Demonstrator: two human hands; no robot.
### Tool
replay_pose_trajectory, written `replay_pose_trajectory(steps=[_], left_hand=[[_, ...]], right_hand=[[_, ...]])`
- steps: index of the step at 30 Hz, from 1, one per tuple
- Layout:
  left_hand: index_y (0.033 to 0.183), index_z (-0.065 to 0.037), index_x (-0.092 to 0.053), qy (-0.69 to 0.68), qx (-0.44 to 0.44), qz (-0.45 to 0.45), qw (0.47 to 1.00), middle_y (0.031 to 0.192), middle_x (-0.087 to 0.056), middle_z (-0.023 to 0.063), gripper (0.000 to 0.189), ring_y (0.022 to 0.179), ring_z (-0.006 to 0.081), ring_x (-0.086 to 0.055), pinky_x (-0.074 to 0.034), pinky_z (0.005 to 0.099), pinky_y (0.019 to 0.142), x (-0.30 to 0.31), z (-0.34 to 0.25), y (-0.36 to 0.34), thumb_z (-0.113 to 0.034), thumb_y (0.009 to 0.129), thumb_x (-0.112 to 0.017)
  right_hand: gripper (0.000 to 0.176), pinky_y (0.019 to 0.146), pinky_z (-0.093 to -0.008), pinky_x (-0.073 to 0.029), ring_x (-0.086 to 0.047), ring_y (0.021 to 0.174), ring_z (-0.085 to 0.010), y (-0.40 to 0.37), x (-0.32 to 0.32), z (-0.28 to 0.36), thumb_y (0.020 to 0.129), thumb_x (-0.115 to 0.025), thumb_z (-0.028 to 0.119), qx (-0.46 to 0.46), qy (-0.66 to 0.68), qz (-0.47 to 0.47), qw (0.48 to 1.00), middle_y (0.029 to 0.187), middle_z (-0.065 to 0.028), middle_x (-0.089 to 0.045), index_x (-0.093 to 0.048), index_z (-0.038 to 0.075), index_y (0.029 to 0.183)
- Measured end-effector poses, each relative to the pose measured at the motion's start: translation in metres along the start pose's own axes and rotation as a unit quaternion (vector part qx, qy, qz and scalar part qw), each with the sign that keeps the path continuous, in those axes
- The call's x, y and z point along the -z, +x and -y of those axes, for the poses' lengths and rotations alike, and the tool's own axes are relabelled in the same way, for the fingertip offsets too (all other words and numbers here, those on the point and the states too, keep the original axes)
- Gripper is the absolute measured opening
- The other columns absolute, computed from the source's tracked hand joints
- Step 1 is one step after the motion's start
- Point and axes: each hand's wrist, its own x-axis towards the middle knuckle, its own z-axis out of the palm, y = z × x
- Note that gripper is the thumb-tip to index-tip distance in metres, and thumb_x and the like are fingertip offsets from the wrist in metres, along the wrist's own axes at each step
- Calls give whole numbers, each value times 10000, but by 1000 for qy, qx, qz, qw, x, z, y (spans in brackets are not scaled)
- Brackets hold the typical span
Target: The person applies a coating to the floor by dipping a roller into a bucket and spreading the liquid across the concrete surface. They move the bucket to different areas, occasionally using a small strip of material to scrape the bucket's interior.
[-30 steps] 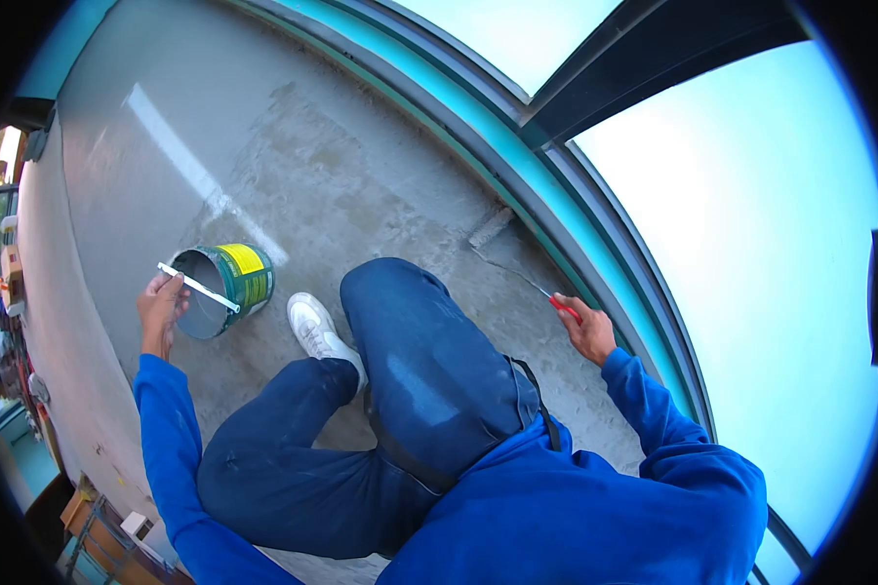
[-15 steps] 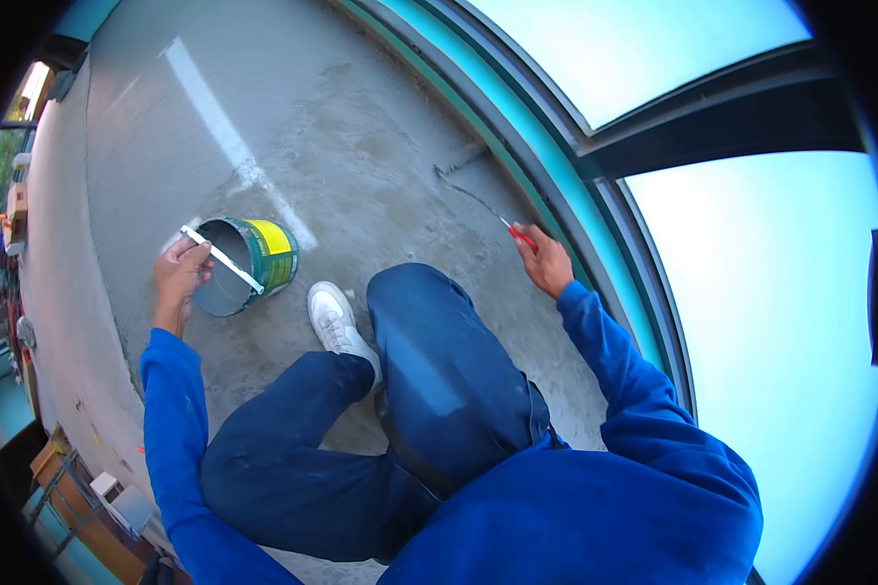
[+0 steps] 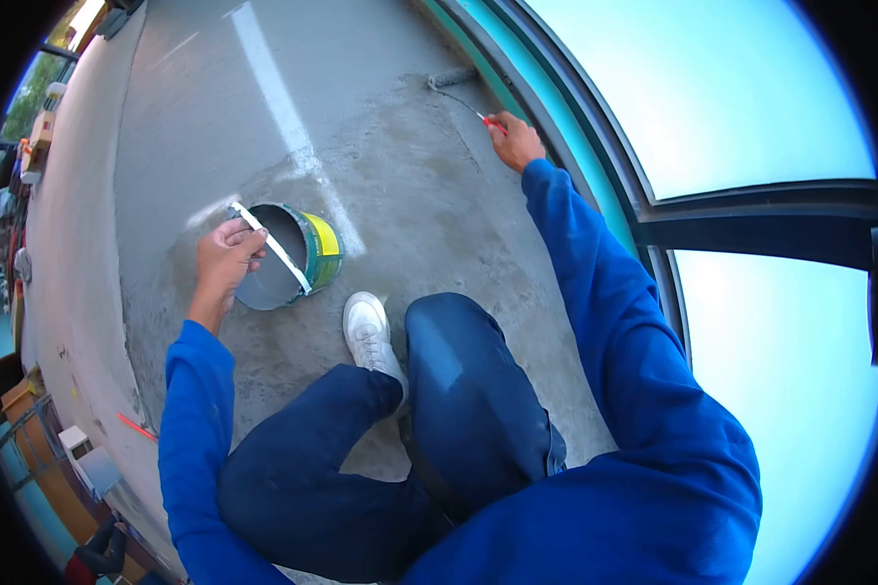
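My left hand [image 3: 229, 255] is closed on the white handle [image 3: 281, 255] of a bucket. The bucket [image 3: 324, 252] is dark green with a yellow label and has grey liquid inside; it stands on the concrete floor, left of my white shoe [image 3: 369, 331]. My right hand [image 3: 517, 143] grips the red handle of a paint roller, arm stretched forward. The grey, wet-looking sleeve of the paint roller [image 3: 453, 77] rests on the floor close to the window frame. Part of the red handle is hidden by my fingers.
A teal and grey window frame [image 3: 595, 185] with bright panes runs along my right. Around the bucket the floor [image 3: 439, 234] is blotchy grey, with a pale strip of light [image 3: 273, 88] across it. Beyond the floor's left edge lie a red stick [image 3: 137, 426] and assorted clutter.
My right arm has reached farther forward, pushing the roller along the floor beside the window frame. My left hand still holds the bucket handle. The view has shifted slightly.
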Motion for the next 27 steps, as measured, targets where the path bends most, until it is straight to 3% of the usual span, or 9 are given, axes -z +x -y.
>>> replay_pose_trajectory(steps=[6, 10, 18, 27], left_hand=[[1180, 10, -576, 5, 5, -3, 1000, 884, -672, 30, 426, 723, 86, -616, -478, 223, 595, 2, 6, 4, -167, 819, -718], [1168, 11, -568, 5, 5, -11, 1000, 885, -671, 33, 414, 721, 86, -616, -481, 221, 591, -1, 11, 3, -162, 822, -713], [1116, 30, -589, 29, -8, -26, 999, 874, -671, 38, 369, 692, 96, -619, -473, 229, 565, -1, 9, 4, -146, 815, -712], [1124, -3, -599, 76, 0, -21, 997, 863, -665, 37, 349, 705, 95, -613, -488, 223, 563, -2, 8, 11, -180, 840, -697]], right_hand=[[279, 911, -465, -484, -612, 1052, -366, 75, -26, 50, 871, -544, 321, -4, -5, 18, 1000, 1095, -139, -667, -655, 226, 1108], [263, 884, -479, -493, -618, 1029, -379, 61, -35, 21, 877, -544, 327, 31, -9, 13, 999, 1078, -162, -665, -653, 209, 1086], [233, 761, -523, -496, -628, 883, -428, -139, 19, -79, 906, -535, 321, 56, 23, 15, 998, 935, -196, -670, -617, 193, 1084], [262, 695, -509, -506, -635, 775, -428, -329, 87, -152, 916, -556, 296, -45, 1, 43, 998, 846, -213, -663, -606, 213, 1159]])
